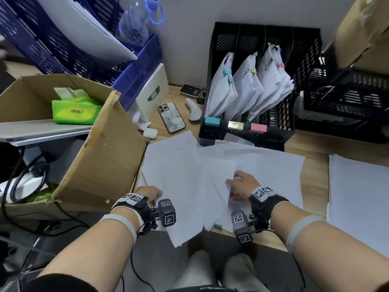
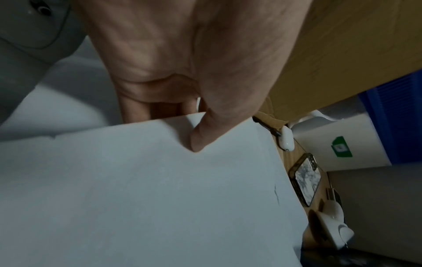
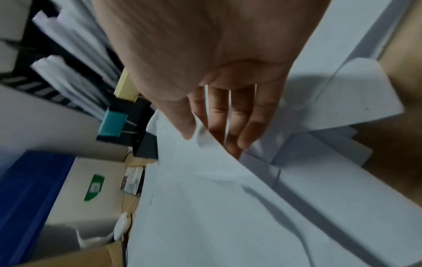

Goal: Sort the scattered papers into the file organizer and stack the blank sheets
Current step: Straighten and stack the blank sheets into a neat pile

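Loose white sheets (image 1: 263, 169) lie overlapping on the wooden desk. One top sheet (image 1: 189, 190) is lifted between both hands and hangs over the front edge. My left hand (image 1: 150, 194) pinches its left edge, thumb (image 2: 200, 137) on top of the sheet (image 2: 160, 198) and fingers beneath. My right hand (image 1: 240, 187) pinches the right edge, thumb (image 3: 187, 126) above the paper (image 3: 205, 207) and fingers under it. The black file organizer (image 1: 226, 39) stands behind, holding clipped bundles (image 1: 248, 89). A flat white stack (image 1: 357, 197) lies at the right.
A tilted cardboard box (image 1: 101, 157) crowds the left side of the papers. A phone (image 1: 171, 118), a white earbud case (image 1: 150, 133) and a white box (image 1: 154, 91) sit behind them. Blue trays (image 1: 63, 49) stand back left, a black crate (image 1: 347, 98) back right.
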`<action>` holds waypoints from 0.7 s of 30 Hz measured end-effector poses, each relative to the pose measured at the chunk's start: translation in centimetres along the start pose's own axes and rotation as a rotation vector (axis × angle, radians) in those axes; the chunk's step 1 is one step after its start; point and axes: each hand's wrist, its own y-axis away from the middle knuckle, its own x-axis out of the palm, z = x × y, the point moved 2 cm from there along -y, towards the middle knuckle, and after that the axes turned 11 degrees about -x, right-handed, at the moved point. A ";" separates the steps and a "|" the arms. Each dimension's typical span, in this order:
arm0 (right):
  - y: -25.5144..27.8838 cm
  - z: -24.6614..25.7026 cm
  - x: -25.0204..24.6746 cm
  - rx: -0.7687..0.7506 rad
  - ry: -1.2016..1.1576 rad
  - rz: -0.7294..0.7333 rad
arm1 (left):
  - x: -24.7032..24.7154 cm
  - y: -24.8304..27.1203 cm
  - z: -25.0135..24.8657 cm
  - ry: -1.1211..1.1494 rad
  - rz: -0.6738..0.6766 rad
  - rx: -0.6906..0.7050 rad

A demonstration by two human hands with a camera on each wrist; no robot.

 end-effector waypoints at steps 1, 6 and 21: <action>0.0 0.3 0.3 -0.038 0.092 0.014 | 0.2 0.4 -0.1 0.008 0.014 0.011; 0.2 1.8 0.2 -0.153 -0.052 -0.005 | 0.3 2.3 -1.6 0.230 0.056 0.087; 3.1 -1.6 2.0 0.143 -0.314 0.151 | 4.7 4.6 -4.2 0.245 0.271 0.093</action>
